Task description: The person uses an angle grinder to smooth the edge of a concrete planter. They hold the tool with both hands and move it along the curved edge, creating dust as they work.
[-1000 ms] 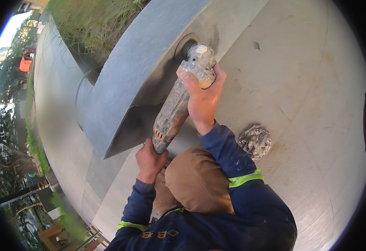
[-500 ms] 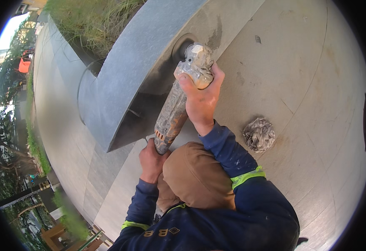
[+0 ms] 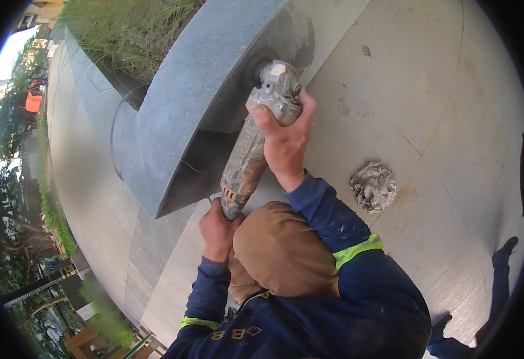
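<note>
- Grey, dust-coated angle grinder slants beside the stone edging, its head at the side face.
- Right hand: grip spread wide around that head, thumb and fingers astride.
- Left hand: grip curled about the rear end.
- Crumpled round bundle lies on the paving.

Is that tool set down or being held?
Held: the right hand grips the tool at its front, the left hand at its rear end.
</note>
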`<state>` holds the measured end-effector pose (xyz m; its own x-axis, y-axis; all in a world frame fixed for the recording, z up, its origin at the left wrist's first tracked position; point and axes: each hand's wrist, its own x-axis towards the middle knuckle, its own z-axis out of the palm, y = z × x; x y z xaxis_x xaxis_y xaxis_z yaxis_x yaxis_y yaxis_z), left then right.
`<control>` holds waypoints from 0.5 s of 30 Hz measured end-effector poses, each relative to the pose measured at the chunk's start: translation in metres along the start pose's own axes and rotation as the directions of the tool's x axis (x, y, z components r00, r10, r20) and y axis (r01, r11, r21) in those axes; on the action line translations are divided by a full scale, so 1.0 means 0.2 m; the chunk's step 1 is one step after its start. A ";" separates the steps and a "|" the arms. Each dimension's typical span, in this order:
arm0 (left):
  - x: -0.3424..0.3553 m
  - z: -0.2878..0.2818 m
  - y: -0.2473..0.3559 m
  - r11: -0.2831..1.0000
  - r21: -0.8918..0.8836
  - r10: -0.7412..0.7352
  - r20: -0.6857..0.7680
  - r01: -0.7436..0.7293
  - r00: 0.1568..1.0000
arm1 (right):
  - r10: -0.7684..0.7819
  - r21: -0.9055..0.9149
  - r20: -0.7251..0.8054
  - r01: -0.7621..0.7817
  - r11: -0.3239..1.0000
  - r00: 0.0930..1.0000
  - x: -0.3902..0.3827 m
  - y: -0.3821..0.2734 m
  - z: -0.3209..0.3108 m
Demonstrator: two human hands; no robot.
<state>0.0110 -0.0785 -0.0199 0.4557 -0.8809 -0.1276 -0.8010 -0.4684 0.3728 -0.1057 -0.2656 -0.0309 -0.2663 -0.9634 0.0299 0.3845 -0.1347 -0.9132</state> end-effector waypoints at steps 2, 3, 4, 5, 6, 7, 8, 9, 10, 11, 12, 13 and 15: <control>0.00 0.02 -0.02 0.996 0.093 -0.018 0.059 0.012 0.998 | 0.161 0.023 -0.050 -0.160 0.987 0.986 -0.01 0.07 -0.03; -0.01 0.03 -0.03 0.990 0.139 -0.029 0.090 0.016 0.995 | 0.240 0.036 -0.074 -0.238 0.971 0.968 -0.02 0.12 -0.04; -0.01 0.05 -0.03 0.989 0.145 -0.037 0.118 0.019 0.992 | 0.288 0.084 -0.089 -0.281 0.956 0.953 -0.03 0.21 -0.08; 0.00 0.05 -0.04 0.989 0.150 -0.042 0.150 0.019 0.988 | 0.322 0.076 -0.100 -0.316 0.946 0.941 -0.04 0.23 -0.09; 0.00 0.05 -0.04 0.988 0.155 -0.047 0.183 0.019 0.982 | 0.356 0.070 -0.111 -0.350 0.934 0.928 -0.05 0.25 -0.11; 0.00 0.07 -0.05 0.987 0.160 -0.058 0.179 0.029 0.982 | 0.385 0.073 -0.115 -0.379 0.922 0.915 -0.03 0.25 -0.11; -0.01 0.08 -0.07 0.985 0.165 -0.069 0.175 0.040 0.982 | 0.353 0.053 -0.111 -0.349 0.936 0.929 -0.03 0.26 -0.10; -0.01 0.09 -0.07 0.984 0.170 -0.080 0.171 0.051 0.982 | 0.320 0.033 -0.106 -0.318 0.947 0.941 -0.03 0.25 -0.10; -0.01 0.09 -0.04 0.987 0.154 -0.069 0.153 0.045 0.986 | 0.292 0.005 -0.108 -0.293 0.956 0.950 -0.03 0.25 -0.11; -0.01 0.06 0.00 0.989 0.143 -0.065 0.130 0.046 0.989 | 0.262 0.067 -0.079 -0.257 0.964 0.962 -0.04 0.21 -0.09; -0.01 0.05 0.02 0.990 0.131 -0.062 0.106 0.047 0.992 | 0.229 0.130 -0.052 -0.221 0.967 0.972 -0.03 0.17 -0.07; -0.01 0.05 0.02 0.992 0.120 -0.055 0.100 0.043 0.993 | 0.189 0.193 -0.030 -0.180 0.965 0.982 -0.03 0.13 -0.05; 0.00 0.04 0.02 0.995 0.097 -0.044 0.087 0.035 0.995 | 0.188 0.151 -0.052 -0.178 0.972 0.981 -0.02 0.17 -0.05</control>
<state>0.0047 -0.0809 -0.0258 0.4550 -0.8621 -0.2231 -0.8184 -0.5035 0.2770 -0.1012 -0.2638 -0.0657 -0.2348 -0.9582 -0.1633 0.5551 0.0057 -0.8318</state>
